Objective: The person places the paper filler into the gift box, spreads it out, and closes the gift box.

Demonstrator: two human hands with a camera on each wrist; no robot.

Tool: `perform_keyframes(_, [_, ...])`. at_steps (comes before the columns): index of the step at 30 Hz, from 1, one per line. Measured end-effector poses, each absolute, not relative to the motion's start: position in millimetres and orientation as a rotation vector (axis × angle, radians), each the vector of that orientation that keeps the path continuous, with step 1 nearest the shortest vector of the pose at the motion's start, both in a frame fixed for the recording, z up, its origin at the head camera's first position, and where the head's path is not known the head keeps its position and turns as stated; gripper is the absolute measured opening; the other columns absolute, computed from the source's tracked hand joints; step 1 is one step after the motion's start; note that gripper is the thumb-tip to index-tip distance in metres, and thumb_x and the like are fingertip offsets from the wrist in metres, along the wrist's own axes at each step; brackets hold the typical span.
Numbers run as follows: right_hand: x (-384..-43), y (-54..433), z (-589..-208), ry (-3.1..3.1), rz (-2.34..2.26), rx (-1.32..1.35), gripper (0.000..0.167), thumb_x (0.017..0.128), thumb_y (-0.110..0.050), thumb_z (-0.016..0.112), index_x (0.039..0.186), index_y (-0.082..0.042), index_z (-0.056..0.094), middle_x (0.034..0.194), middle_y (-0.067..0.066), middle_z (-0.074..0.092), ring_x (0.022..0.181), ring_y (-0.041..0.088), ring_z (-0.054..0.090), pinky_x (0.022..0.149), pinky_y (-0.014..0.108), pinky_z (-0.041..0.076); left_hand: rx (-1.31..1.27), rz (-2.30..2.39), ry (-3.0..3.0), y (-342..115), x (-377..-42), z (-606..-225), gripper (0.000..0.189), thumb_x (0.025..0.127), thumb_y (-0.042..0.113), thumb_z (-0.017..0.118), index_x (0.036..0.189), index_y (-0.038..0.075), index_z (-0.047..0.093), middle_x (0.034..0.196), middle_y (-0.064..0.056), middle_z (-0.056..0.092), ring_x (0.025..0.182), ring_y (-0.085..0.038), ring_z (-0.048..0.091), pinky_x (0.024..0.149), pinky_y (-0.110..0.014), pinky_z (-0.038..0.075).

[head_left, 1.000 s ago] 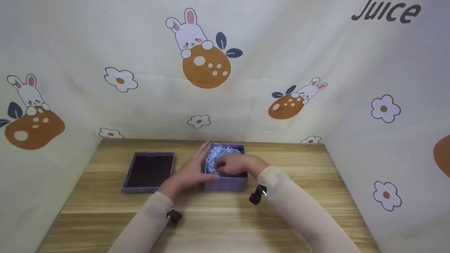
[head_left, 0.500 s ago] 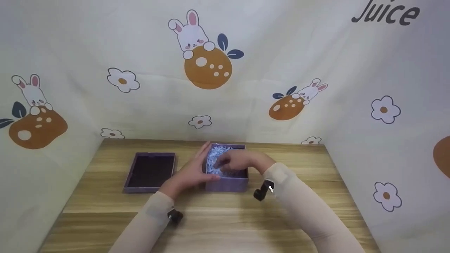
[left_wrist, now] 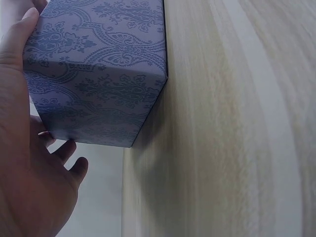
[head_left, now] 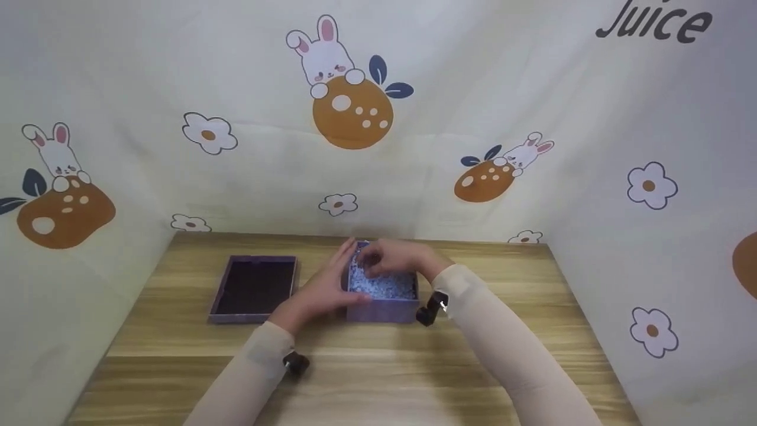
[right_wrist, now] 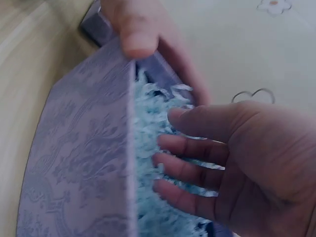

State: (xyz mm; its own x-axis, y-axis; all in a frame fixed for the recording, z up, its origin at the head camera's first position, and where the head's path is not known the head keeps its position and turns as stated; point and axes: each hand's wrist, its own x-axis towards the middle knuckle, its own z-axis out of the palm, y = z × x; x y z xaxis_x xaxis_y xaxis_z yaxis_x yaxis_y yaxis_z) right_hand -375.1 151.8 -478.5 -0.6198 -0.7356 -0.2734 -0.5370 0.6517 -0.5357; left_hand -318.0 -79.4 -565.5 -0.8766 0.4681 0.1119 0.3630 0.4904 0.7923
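Observation:
A purple patterned gift box [head_left: 381,312] stands at the back middle of the table, filled with pale blue shredded paper [head_left: 384,289]. My left hand [head_left: 319,287] holds the box by its left side, the thumb over the front rim and the fingers spread along the side. In the left wrist view, this hand wraps around a lower patterned corner of the box [left_wrist: 98,74]. My right hand [head_left: 399,257] is over the box opening, near its back left. Its fingers are loosely bent and touch the shreds [right_wrist: 148,128] in the right wrist view, with no clump visibly pinched.
A shallow purple tray-like box lid [head_left: 251,318] with a dark inside lies to the left of the box. The wooden table [head_left: 378,367] ends at a printed cloth backdrop [head_left: 266,171] behind and on both sides.
My right hand has shifted toward the back of the box. The shredded paper now covers the front and right part, where the dark inside showed before. The left hand keeps its place.

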Motion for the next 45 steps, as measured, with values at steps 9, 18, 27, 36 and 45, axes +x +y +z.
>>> perform_keyframes(9, [-383,139,-507,2.451,-0.447,-0.915,0.047,0.097,-0.015,0.081,0.142,-0.012,0.069,0.127,0.007,0.072,0.114,0.023,0.067,0.105,0.042,0.056,0.755,1.35,2.635,-84,-319,-561,0.133,0.081,0.056,0.095,0.179,0.021,0.013,0.186,0.007,0.002,0.169,-0.033,0.015,0.134,-0.056,0.024])
perform_keyframes(18, [-373,136,-519,2.45,-0.498,-0.771,0.068,0.1,-0.014,0.078,0.164,-0.014,0.055,0.162,0.011,0.058,0.149,0.033,0.054,0.128,0.051,0.04,0.841,1.334,2.53,-98,-326,-555,0.137,0.08,0.051,0.098,0.179,0.011,0.012,0.186,-0.003,0.002,0.169,-0.036,0.01,0.135,-0.059,0.017])
perform_keyframes(27, [-371,145,-499,2.478,-0.428,-0.889,0.063,0.099,-0.016,0.081,0.159,-0.015,0.06,0.147,0.01,0.068,0.134,0.029,0.064,0.118,0.048,0.052,0.864,1.286,2.529,-102,-331,-558,0.137,0.078,0.053,0.099,0.179,0.018,0.013,0.185,0.004,0.004,0.169,-0.032,0.01,0.135,-0.059,0.015])
perform_keyframes(36, [-375,147,-491,2.497,-0.584,-0.979,0.071,0.096,-0.028,0.088,0.158,-0.011,0.058,0.148,0.009,0.067,0.135,0.028,0.063,0.118,0.047,0.051,0.878,1.304,2.515,-103,-330,-558,0.138,0.078,0.053,0.099,0.179,0.017,0.014,0.186,0.004,0.005,0.17,-0.031,0.01,0.135,-0.058,0.016])
perform_keyframes(45, [-381,139,-517,2.453,-0.444,-0.972,0.068,0.096,-0.027,0.087,0.156,-0.009,0.06,0.149,0.009,0.067,0.135,0.026,0.062,0.121,0.043,0.048,0.89,1.298,2.5,-103,-330,-556,0.134,0.08,0.051,0.098,0.179,0.022,0.013,0.186,0.008,0.005,0.17,-0.028,0.01,0.136,-0.054,0.017])
